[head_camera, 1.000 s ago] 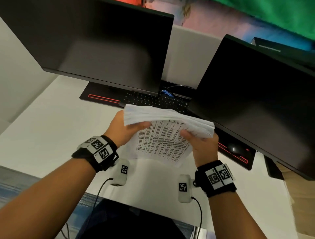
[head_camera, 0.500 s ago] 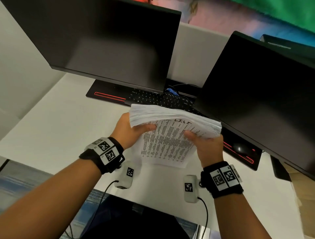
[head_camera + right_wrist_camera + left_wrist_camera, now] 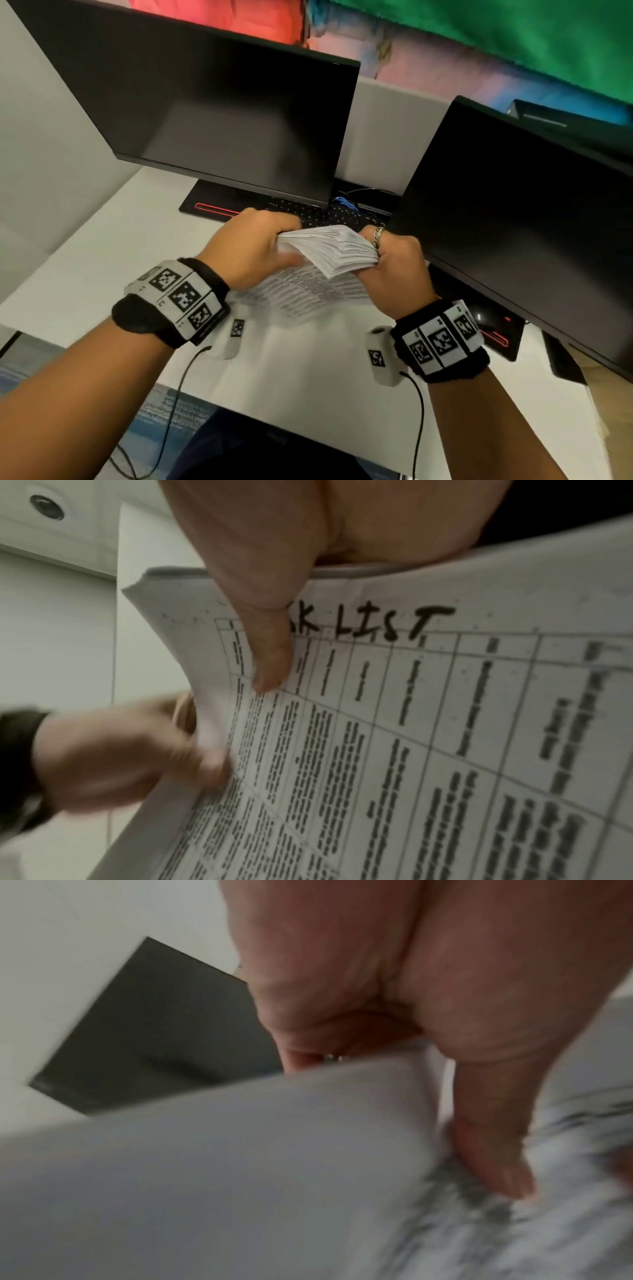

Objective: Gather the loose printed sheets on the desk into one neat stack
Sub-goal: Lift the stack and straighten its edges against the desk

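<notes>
A thick stack of printed sheets (image 3: 329,250) stands tilted on its lower edge above the white desk (image 3: 85,260), its printed table face toward me. My left hand (image 3: 253,246) grips the stack's upper left side, fingers curled over the top edge. My right hand (image 3: 387,260), with a ring on one finger, grips the upper right corner. In the right wrist view the thumb (image 3: 270,653) presses the front page (image 3: 411,737) headed with a handwritten "LIST". The left wrist view is blurred: the left thumb (image 3: 493,1150) lies on the paper (image 3: 240,1164).
Two dark monitors (image 3: 212,113) (image 3: 520,212) stand close behind and to the right of the hands. A black keyboard (image 3: 308,209) lies on a black mat with red trim (image 3: 219,207) under them. A mouse (image 3: 486,315) sits on the mat at right.
Both hands have turned over the top of the stack, so their backs now face me. The stack has tipped more upright, with its top edge fanned.
</notes>
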A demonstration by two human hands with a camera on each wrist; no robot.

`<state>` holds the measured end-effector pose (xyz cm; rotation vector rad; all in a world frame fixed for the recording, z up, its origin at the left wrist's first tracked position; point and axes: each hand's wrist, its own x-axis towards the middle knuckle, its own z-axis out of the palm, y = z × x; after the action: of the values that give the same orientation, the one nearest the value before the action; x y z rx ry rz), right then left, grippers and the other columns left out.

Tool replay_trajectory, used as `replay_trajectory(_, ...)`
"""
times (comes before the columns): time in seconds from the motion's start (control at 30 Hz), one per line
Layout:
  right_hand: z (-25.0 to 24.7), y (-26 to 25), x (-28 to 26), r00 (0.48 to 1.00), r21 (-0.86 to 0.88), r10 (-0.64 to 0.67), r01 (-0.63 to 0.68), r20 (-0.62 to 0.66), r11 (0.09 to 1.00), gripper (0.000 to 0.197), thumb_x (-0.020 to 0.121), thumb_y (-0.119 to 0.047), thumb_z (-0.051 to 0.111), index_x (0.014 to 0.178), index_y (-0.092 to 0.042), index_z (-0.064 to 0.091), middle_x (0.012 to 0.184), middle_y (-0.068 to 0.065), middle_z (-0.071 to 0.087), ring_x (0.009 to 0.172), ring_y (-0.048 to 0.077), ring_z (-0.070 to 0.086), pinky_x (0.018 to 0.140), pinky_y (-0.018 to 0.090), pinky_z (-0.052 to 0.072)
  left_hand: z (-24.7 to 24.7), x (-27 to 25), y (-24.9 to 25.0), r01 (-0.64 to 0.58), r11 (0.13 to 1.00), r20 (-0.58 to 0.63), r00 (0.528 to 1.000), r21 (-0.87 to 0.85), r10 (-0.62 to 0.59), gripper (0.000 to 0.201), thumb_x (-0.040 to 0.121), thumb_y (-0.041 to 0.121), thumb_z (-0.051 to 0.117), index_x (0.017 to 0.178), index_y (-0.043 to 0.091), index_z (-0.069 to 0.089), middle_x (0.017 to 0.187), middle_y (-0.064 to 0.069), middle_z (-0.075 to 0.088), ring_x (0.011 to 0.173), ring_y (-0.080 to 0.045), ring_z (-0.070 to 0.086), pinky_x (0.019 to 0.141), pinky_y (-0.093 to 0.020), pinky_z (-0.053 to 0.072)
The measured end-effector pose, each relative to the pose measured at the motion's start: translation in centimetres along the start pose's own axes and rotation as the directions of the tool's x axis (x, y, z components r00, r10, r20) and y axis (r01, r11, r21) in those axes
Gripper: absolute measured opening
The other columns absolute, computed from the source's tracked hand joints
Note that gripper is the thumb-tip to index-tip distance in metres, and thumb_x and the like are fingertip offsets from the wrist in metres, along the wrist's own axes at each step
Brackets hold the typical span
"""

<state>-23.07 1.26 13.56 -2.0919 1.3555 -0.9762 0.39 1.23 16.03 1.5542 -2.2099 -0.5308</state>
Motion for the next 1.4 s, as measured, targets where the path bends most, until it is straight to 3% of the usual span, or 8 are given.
replay_trajectory(0.1,-1.1,1.2,-1.0,0.992,0.146,0.124,-0.119,-0.026,0.982,0.011,0.079,-0.015,0.081,0.079,-0.013,0.071,0.075,0.000,0.072,0.070,0.020,0.070,0.061,0.046,0.057,-0.4,-2.0,-4.0,0.226,0.973,0.130,0.967,-0.037,-0.220,0.020,0.073,0.034,0.086,0.080,0.024,0.070,0.075,0.010,0.070,0.070,-0.010,0.065,0.063,-0.029,0.050)
replay_trajectory(0.2,-2.0,2.2,-2.3,0.957,0.368,0.289,-0.263,-0.015,0.892,0.022,0.076,-0.008,0.082,0.090,-0.022,0.074,0.088,-0.007,0.077,0.084,0.013,0.074,0.069,0.031,0.062,-0.1,-3.3,-6.7,0.350,0.871,-0.006,0.927,-0.344,-0.375,0.026,0.063,0.025,0.092,0.075,0.021,0.070,0.072,0.011,0.070,0.064,-0.005,0.064,0.060,-0.025,0.052)
replay_trajectory(0.37,-0.6,3.8,-3.6,0.864,0.588,0.503,-0.420,0.025,0.692,0.029,0.078,0.005,0.076,0.094,-0.019,0.071,0.090,-0.004,0.079,0.085,0.016,0.076,0.069,0.032,0.062,4.1,-3.3,-6.2,0.267,0.366,0.088,0.895,-0.891,-0.437,0.057,0.061,0.027,0.093,0.112,0.017,0.070,0.109,-0.007,0.076,0.102,-0.029,0.073,0.090,-0.046,0.058)
replay_trajectory(0.5,-0.3,4.6,-4.3,0.819,0.540,0.566,-0.436,-0.093,0.720,0.022,0.079,-0.005,0.079,0.092,-0.020,0.071,0.084,-0.009,0.077,0.079,0.007,0.075,0.069,0.032,0.063,5.7,-1.9,-3.0,0.276,0.533,-0.111,0.805,-0.800,-0.583,0.021,0.084,0.014,0.078,0.102,0.023,0.074,0.094,0.005,0.078,0.089,-0.012,0.076,0.086,-0.034,0.061)
replay_trajectory(0.67,1.2,4.3,-6.8,0.765,0.512,0.572,-0.379,-0.296,0.771,0.023,0.083,-0.013,0.078,0.096,-0.027,0.064,0.095,-0.010,0.070,0.089,0.006,0.071,0.073,0.023,0.060,8.0,-2.7,-0.6,0.093,0.805,-0.418,0.817,-0.586,-0.398,0.019,0.089,0.020,0.074,0.105,0.025,0.067,0.095,0.023,0.066,0.085,0.017,0.063,0.077,-0.003,0.047)
replay_trajectory(0.8,2.7,5.4,-8.9,0.594,0.607,0.758,-0.505,-0.271,0.613,0.041,0.078,-0.021,0.082,0.112,-0.023,0.060,0.106,-0.004,0.066,0.100,0.018,0.068,0.075,0.027,0.057,9.9,-4.1,-2.3,0.160,0.723,-0.220,0.890,-0.672,-0.401,0.039,0.082,0.037,0.078,0.113,0.032,0.055,0.100,0.025,0.063,0.091,0.012,0.061,0.075,-0.009,0.049)
replay_trajectory(1.0,1.6,4.9,-8.3,0.649,0.622,0.672,-0.371,-0.357,0.689,0.026,0.086,-0.017,0.073,0.102,-0.033,0.061,0.099,-0.007,0.066,0.089,0.009,0.069,0.068,0.024,0.059,9.8,-3.8,-1.8,0.079,0.660,-0.284,0.860,-0.747,-0.424,0.030,0.088,0.046,0.057,0.111,0.027,0.059,0.101,0.015,0.064,0.090,0.007,0.062,0.075,-0.009,0.048)
replay_trajectory(1.4,1.6,4.6,-7.1,0.528,0.670,0.719,-0.331,-0.452,0.664,0.018,0.091,-0.014,0.062,0.105,-0.025,0.064,0.094,-0.005,0.066,0.083,0.014,0.069,0.065,0.028,0.058,9.1,-2.4,-1.6,0.105,0.580,-0.308,0.764,-0.808,-0.567,0.026,0.095,0.020,0.051,0.099,0.009,0.074,0.096,-0.001,0.072,0.083,0.001,0.063,0.071,-0.008,0.047)
